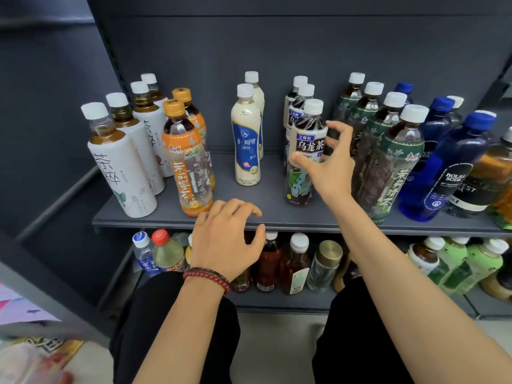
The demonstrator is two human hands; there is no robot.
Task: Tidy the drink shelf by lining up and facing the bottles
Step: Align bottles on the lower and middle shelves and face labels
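A: Head view, the only 1 here. Where is the bottle being handled?

B: The oolong tea bottle (pixel 309 146) stands upright at the front of its file of 3, near the front edge of the shelf (pixel 271 207), with its label facing out. The right hand (pixel 331 167) cups it from the right. The thumb lies on the label and the other fingers are spread and curved beside the bottle's shoulder. I cannot tell whether they press it.

A: Why that hold?

B: My guess is that a thumb-and-finger cradle suits turning the label forward or nudging the bottle into line.

A: And the left hand (pixel 225 236)?

B: It rests on the shelf's front lip, fingers loosely curled on top and thumb at the edge, holding no bottle. It is probably bracing. A red bead bracelet (pixel 210 277) sits on that wrist.

A: The surroundings?

B: The shelf and back panel (pixel 277 51) are dark grey. White-sleeved bottles (pixel 122 173) and orange-capped bottles (pixel 188 167) stand in files at the left, with 2 milk tea bottles (pixel 246 139) in the middle. Green-labelled bottles (pixel 393 167) and blue soda bottles (pixel 443 173) fill the right. A lower shelf (pixel 277 302) holds mixed bottles.
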